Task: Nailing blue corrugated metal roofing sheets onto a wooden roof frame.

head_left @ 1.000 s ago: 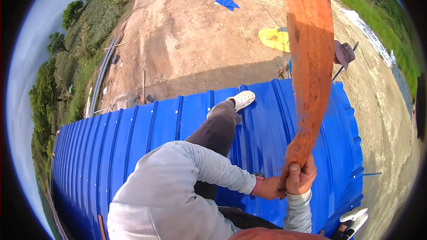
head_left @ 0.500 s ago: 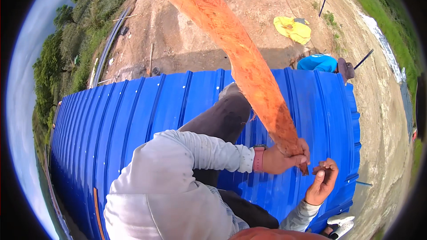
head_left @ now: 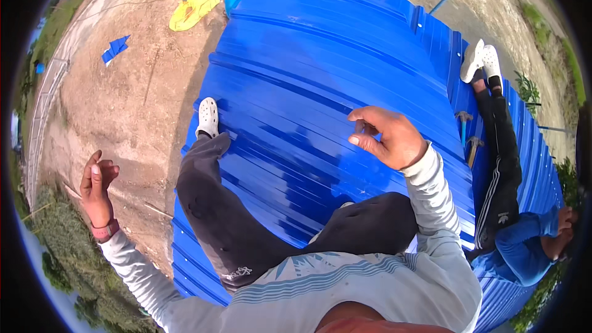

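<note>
At the far left, your bare left hand, with a reddish band at the wrist, was raised beyond the roof edge, over brown soil; its fingers were loosely bent and apart from the thumb, with nothing seen in them. Farther off on the soil lay a small, folded blue sheet scrap, then a crumpled yellow cloth. Your white perforated clog stood at the left edge of the glossy blue, ribbed metal roofing. That roofing lay beneath and between your hands, its ribs running from far left to near right. Your bare right hand was the nearer to it, above its surface, thumb and forefinger parted by a narrow gap, nothing seen held; contact could not be confirmed. Right of it lay two hammer-like tools, just beside a co-worker in a blue long-sleeved top.
</note>
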Demonstrator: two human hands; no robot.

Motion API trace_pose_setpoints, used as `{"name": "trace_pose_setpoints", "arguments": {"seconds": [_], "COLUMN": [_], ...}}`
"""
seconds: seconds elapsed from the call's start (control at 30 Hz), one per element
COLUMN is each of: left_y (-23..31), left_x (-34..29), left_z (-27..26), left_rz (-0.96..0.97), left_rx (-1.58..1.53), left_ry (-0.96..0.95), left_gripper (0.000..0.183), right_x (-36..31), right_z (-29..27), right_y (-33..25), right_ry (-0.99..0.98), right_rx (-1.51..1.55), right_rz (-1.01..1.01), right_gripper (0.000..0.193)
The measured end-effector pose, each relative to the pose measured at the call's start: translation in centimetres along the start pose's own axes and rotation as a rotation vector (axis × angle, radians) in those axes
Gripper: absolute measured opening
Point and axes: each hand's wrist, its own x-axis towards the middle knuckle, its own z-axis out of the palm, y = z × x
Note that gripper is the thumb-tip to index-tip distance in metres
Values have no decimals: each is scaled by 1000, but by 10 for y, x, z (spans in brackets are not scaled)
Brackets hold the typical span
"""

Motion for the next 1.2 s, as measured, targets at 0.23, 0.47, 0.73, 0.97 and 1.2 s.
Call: {"name": "trace_pose_setpoints", "arguments": {"seconds": [0.23, 0.47, 0.73, 0.97, 1.2], "left_y": [0, -50, -67, -74, -80], "left_x": [-44, -17, 12, 9, -9], "left_z": [253, 313, 357, 365, 352], "left_rz": [234, 248, 187, 230, 232], "left_rx": [163, 689, 615, 675, 708], "left_ry": [-686, -1190, -1222, -1226, -1063], "left_gripper": [48, 54, 46, 45, 52], "right_x": [-144, -373, -471, -430, -393], "right_z": [5, 0, 89, 184, 252], "right_y": [40, 35, 22, 68, 91], "right_ry": [300, 447, 247, 189, 157], "right_rx": [-190, -483, -124, 91, -385], "right_rz": [573, 1392, 1870, 1900, 1011], "right_gripper": [37, 35, 38, 62, 29]}}
